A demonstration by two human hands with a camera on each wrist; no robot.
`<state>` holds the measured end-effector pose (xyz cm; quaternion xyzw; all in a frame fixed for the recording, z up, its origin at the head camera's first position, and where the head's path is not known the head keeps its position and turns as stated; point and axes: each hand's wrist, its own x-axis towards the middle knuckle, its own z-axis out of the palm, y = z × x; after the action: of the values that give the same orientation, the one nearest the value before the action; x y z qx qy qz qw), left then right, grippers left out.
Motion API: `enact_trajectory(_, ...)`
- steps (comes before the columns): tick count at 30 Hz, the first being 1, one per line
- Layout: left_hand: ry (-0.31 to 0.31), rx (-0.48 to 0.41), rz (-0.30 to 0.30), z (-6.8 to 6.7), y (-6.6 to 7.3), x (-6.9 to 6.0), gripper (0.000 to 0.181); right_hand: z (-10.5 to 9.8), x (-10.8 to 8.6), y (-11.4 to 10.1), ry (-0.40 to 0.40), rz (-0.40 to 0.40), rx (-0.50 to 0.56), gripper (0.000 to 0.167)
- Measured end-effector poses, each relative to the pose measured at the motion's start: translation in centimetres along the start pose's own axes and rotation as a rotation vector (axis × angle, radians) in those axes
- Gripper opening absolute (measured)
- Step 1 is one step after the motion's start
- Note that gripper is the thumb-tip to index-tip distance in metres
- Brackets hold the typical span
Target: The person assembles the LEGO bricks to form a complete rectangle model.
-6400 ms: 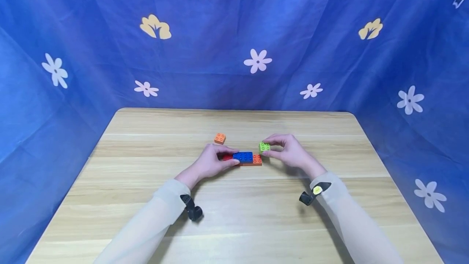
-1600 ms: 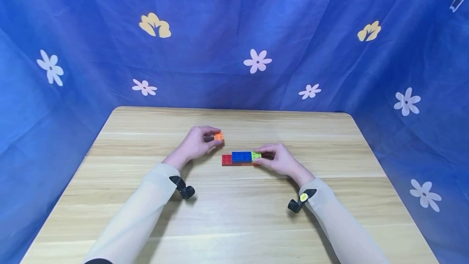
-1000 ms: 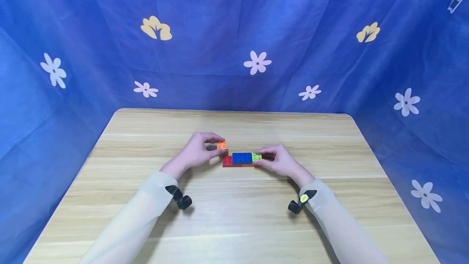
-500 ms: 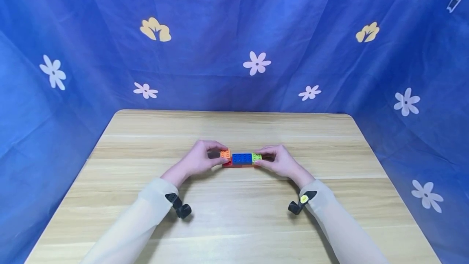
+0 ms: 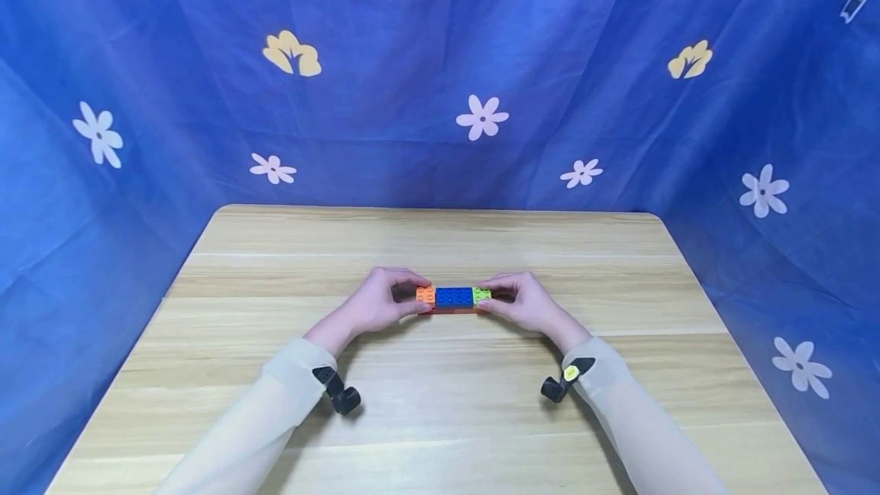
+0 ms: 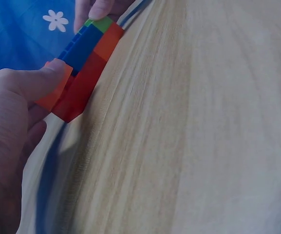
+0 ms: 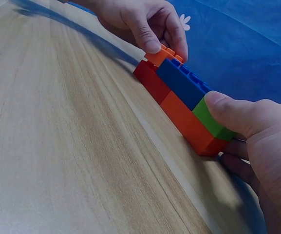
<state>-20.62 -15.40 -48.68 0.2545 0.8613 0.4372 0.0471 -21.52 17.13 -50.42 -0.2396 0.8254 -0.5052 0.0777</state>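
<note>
My left hand point(image 5: 374, 300) pinches a small orange brick point(image 5: 425, 294) between thumb and fingers at the left end of a two-layer row. That brick sits over the red brick point(image 7: 151, 80) and looks slightly tilted in the left wrist view. A longer blue brick point(image 5: 454, 296) lies in the middle of the top layer, across the red brick and a lower orange brick point(image 7: 189, 122). At the right end, a small green brick point(image 7: 211, 119) is gripped by my right hand point(image 5: 532, 304), thumb on the near side. Fingers partly cover both end bricks.
The row stands on a light wooden table point(image 5: 440, 388). A blue cloth point(image 5: 385, 82) with printed flowers hangs behind it and along both sides. Each wrist carries a small black camera point(image 5: 344, 397).
The left hand let go of the row, took the orange brick from behind it and brought it over the red end. The right hand set the green brick on the right end.
</note>
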Motion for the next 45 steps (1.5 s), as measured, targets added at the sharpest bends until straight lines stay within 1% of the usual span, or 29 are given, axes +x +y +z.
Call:
enact_trajectory(4,0.010,-0.001,-0.003,0.1,-0.1,-0.1,0.040,0.1,0.1,-0.3,-0.002,0.019,-0.003,0.033)
enact_trajectory(7,0.018,-0.003,-0.012,0.1,-0.2,-0.1,0.038,0.1,-0.1,-1.2,-0.002,0.022,0.006,0.031)
enact_trajectory(12,0.021,-0.018,-0.024,0.1,-0.3,-0.2,0.036,0.1,-0.5,-3.2,0.003,-0.001,0.017,0.031)
enact_trajectory(15,0.015,-0.031,-0.027,0.1,-0.3,-0.2,0.036,0.2,-0.6,-3.4,0.004,-0.010,0.019,0.031)
enact_trajectory(19,0.013,-0.023,-0.021,0.0,-0.3,-0.2,0.036,0.3,-0.6,-3.2,0.002,-0.018,0.027,0.030)
enact_trajectory(24,0.003,0.014,-0.006,0.0,-0.1,-0.1,0.035,0.3,-0.5,-3.3,0.002,-0.018,0.028,0.030)
enact_trajectory(26,-0.001,0.023,-0.005,0.1,-0.1,0.0,0.035,0.3,-0.3,-2.4,0.001,-0.025,0.029,0.031)
enact_trajectory(31,0.000,0.007,-0.024,0.2,-0.2,-0.1,0.036,0.3,0.2,0.1,0.003,-0.069,0.018,0.031)
enact_trajectory(36,0.007,-0.028,-0.041,0.4,-0.2,-0.2,0.036,0.3,0.1,0.1,0.003,-0.078,0.007,0.031)
enact_trajectory(40,0.013,-0.058,-0.043,0.7,-0.2,-0.1,0.035,0.1,-0.1,0.1,0.008,-0.073,-0.005,0.032)
enact_trajectory(45,0.018,-0.061,-0.070,0.9,-0.3,-0.2,0.036,0.1,-0.2,0.1,0.011,-0.061,-0.019,0.033)
